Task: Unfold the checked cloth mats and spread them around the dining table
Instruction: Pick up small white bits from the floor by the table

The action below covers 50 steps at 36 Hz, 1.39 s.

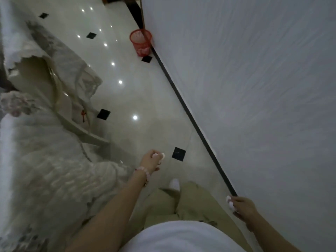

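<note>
Red bin (pixel 141 42); left hand (pixel 151 160), right hand (pixel 243 208) loosely curled.

You find no text, label, brand, number or sign here that can be read. The nearest thing to one is a small red mark (pixel 83 115) on the white cloth cover (pixel 54 99), well below and to the left of the red mesh basket (pixel 141 42). It is too small and blurred to tell whether it carries any writing.
</note>
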Tool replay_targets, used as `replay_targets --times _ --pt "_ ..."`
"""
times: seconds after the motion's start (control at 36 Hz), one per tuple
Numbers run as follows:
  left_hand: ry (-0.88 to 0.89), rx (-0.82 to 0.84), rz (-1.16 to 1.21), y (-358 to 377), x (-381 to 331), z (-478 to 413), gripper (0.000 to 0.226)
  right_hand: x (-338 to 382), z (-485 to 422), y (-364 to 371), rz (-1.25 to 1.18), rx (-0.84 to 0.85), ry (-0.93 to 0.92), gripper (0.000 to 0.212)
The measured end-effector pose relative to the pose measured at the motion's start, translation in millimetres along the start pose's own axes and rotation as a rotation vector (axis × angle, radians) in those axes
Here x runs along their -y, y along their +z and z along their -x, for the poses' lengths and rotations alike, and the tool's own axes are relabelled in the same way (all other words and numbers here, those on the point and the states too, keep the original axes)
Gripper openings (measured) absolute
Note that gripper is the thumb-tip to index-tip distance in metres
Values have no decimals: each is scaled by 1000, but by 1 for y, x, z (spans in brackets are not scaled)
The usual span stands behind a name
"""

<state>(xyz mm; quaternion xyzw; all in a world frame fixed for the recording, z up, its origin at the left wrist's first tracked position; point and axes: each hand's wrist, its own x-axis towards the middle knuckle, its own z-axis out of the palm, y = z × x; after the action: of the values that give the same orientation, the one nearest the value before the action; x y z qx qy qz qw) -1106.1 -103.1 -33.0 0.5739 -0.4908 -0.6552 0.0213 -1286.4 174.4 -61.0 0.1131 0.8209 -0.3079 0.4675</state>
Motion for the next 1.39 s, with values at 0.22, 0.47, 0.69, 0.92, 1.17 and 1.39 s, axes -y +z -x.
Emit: replay_targets --times 0.22,0.47,0.69,0.92,1.17,1.39 --pt "-39 -40 117 -16 -91 -87 19 137 -59 18 96 6 38 22" --pt "-350 -183 180 -76 -113 -159 14 353 -120 93 226 124 -109 20" --pt "-449 -267 146 -127 -162 -220 9 564 -165 177 423 320 -336 12" --pt "-469 -323 224 -173 -232 -313 8 701 -206 246 401 351 -327 19" --pt "-448 -255 174 -250 -369 -460 18 779 -261 269 403 215 -152 19" --pt "-187 -208 126 -314 -555 -580 15 874 -284 307 339 190 -52 16"
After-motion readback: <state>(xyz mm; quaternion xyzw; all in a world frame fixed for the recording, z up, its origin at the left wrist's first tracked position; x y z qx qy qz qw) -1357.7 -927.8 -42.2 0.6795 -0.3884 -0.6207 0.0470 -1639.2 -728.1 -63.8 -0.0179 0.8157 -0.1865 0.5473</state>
